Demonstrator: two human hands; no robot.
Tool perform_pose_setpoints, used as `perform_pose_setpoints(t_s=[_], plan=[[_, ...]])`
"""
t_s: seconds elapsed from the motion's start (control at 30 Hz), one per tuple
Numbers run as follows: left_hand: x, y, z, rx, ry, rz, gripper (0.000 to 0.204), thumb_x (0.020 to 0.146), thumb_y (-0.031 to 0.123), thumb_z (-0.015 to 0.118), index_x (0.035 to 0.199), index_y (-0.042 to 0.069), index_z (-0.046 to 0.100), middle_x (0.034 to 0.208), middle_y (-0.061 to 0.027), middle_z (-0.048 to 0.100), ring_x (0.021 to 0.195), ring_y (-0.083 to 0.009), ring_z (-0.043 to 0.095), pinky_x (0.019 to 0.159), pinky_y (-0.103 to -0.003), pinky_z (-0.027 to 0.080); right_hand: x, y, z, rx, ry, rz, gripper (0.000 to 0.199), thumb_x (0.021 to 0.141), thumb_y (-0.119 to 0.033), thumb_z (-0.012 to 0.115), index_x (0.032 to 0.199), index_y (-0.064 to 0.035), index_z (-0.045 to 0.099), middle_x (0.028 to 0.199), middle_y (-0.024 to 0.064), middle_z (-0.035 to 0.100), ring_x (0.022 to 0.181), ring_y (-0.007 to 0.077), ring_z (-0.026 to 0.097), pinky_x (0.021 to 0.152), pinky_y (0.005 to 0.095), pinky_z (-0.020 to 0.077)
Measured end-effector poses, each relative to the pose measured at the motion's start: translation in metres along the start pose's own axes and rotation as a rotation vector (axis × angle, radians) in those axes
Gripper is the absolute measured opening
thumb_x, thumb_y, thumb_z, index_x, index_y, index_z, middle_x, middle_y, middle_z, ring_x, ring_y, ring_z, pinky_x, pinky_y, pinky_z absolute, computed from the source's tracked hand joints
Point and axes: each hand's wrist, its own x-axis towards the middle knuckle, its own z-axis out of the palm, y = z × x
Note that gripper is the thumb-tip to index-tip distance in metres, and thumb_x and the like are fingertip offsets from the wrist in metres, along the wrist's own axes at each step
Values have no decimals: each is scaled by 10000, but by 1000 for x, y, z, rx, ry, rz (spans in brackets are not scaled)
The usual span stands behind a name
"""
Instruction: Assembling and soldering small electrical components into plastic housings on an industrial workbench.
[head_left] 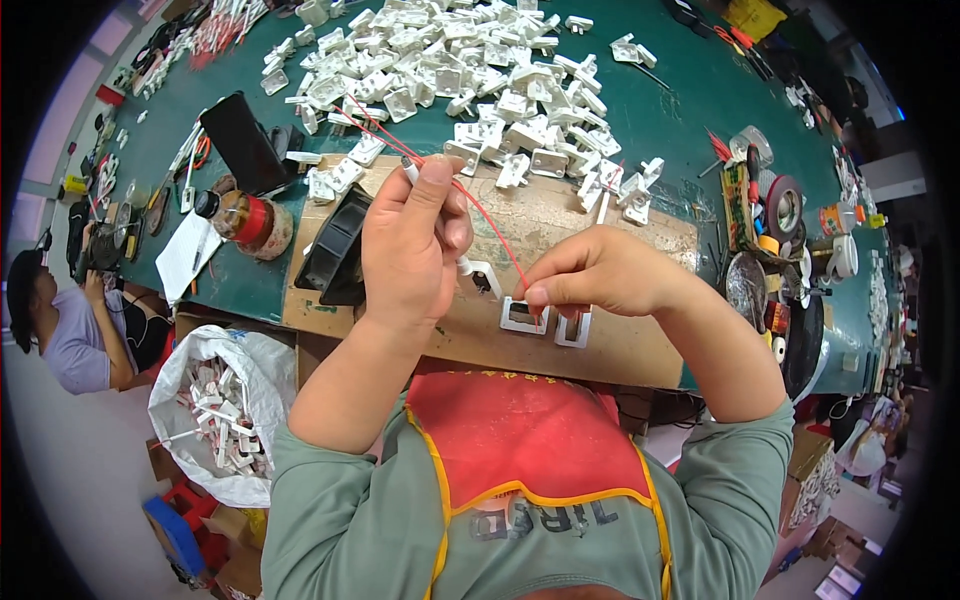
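My left hand (415, 245) is raised over the cardboard sheet (640, 245), closed around a slim white plastic tube (411, 171) with a dark tip. A white bracket-like piece (482, 272) shows just below its fingers; whether it joins the tube is hidden. Thin red wire (490, 220) runs from the left fingers down to my right hand (605, 270), which pinches it between thumb and forefinger. Under the right fingertips lies a white rectangular plastic frame (512, 318), and beside it a second white frame (573, 332). The wire's lower end hangs near the first frame.
White plastic housings (470, 60) are heaped across the green table (660, 130). Left of the cardboard stand a black fan (335, 250), a brown jar (250, 222) and a phone (245, 140). Tape rolls (784, 205) lie right. A white sack (175, 385) of parts is lower left; another person (80, 335) sits beyond.
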Motion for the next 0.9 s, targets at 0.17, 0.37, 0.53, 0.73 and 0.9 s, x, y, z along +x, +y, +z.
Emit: perform_pose_setpoints(t_s=[0.17, 0.37, 0.53, 0.73, 0.9], plan=[[2, -10, -1, 127, -16, -39, 326, 982, 268, 555, 1163, -3, 558, 763, -9, 548, 573, -71, 460, 485, -205, 332, -2, 8, -3, 94, 99, -95, 196, 889, -198, 685, 954, -14, 707, 780, 14, 669, 638, 62, 563, 571, 221, 448], [-22, -31, -18, 484, -188, -49, 344, 1012, 225, 488, 1269, -3, 511, 834, -16, 587, 617, -49, 465, 537, -175, 361, 1, -14, -9, 193, 375, -392, 221, 917, -208, 640, 978, 2, 668, 844, 42, 670, 714, 81, 597, 637, 223, 466], [-30, -35, -18, 581, -298, -101, 275, 990, 204, 540, 1191, 26, 602, 785, 12, 590, 660, -34, 490, 584, -190, 408, 9, -20, 0, 196, 377, -509, 183, 914, -165, 643, 964, 10, 663, 846, 40, 664, 727, 84, 607, 634, 224, 482], [-30, -35, -17, 576, -305, -122, 276, 987, 210, 545, 1172, 14, 606, 752, 15, 578, 639, -39, 489, 571, -199, 407, 15, -14, 1, 197, 367, -495, 162, 919, -136, 637, 964, 18, 657, 870, 46, 653, 728, 86, 601, 644, 226, 495], [-30, -34, -14, 549, -300, -173, 286, 989, 222, 540, 1170, 10, 604, 736, 17, 570, 610, -40, 481, 548, -206, 398, 16, -15, 1, 182, 376, -479, 170, 916, -137, 643, 972, 23, 655, 871, 48, 651, 729, 85, 594, 649, 223, 497]])
